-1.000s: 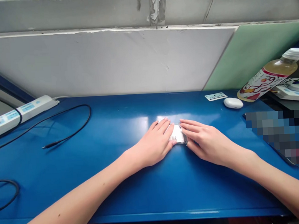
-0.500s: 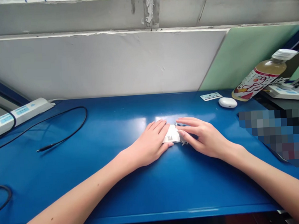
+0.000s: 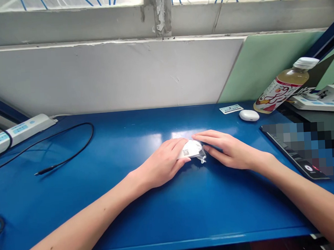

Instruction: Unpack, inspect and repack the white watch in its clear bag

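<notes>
My left hand (image 3: 166, 160) is closed around a small white packet (image 3: 192, 149) on the blue table, thumb on the near side and fingers over the far side. A printed square code shows on its white face. Crinkled clear plastic (image 3: 202, 156) sticks out of its right end. Beside that end is my right hand (image 3: 227, 148), its fingers stretched out and apart. Its fingertips are at the plastic's far and right edges; whether they touch it I cannot tell. The left part of the packet is hidden under my left hand.
Right of my hands are a white earbud case (image 3: 249, 115), a small card (image 3: 231, 109), a drink bottle (image 3: 286, 85) and a phone (image 3: 294, 153) with a blurred screen. On the left lie a black cable (image 3: 73, 156) and a white power strip (image 3: 24, 130).
My right hand's fingers have drawn back from the packet and straightened, baring more of the clear plastic. My left hand keeps its hold. The view has shifted slightly.
</notes>
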Motion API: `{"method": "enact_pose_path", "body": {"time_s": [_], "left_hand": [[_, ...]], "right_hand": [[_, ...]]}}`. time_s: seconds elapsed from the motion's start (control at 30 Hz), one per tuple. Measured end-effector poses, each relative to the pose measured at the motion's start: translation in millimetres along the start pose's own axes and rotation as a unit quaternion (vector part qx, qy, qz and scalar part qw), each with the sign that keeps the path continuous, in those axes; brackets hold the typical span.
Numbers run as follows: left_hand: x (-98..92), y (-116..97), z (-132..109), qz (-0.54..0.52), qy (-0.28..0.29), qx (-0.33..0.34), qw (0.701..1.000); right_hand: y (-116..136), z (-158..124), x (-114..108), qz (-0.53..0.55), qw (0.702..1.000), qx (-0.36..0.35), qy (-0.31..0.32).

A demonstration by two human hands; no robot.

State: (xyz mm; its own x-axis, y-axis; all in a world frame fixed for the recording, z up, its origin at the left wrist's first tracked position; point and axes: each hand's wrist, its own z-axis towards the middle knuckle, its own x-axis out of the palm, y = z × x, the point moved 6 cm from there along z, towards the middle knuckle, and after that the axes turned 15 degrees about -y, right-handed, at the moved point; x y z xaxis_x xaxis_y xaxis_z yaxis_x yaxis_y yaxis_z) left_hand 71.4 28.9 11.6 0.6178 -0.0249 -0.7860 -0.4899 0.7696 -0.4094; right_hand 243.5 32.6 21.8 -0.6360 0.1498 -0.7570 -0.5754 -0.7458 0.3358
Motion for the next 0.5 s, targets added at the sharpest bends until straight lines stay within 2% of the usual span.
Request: {"method": "enact_pose_path", "body": {"time_s": [0.2,0.33,0.4,0.5], "left_hand": [[-10.7,-6,0,-0.089,-0.040,-0.006,0.995],[-16.7,0,-1,-0.093,-0.076,-0.033,0.992],[-18.7,4,-1,-0.085,-0.093,-0.055,0.990],[-19.4,6,-1,-0.078,-0.102,-0.058,0.990]], "right_hand": [[-1,6,-23,0.127,0.980,0.056,-0.142],[-15,7,-38,0.196,0.942,0.156,-0.222],[-25,7,-37,0.220,0.925,0.226,-0.210],[-35,5,-26,0.252,0.906,0.306,-0.149]]}}
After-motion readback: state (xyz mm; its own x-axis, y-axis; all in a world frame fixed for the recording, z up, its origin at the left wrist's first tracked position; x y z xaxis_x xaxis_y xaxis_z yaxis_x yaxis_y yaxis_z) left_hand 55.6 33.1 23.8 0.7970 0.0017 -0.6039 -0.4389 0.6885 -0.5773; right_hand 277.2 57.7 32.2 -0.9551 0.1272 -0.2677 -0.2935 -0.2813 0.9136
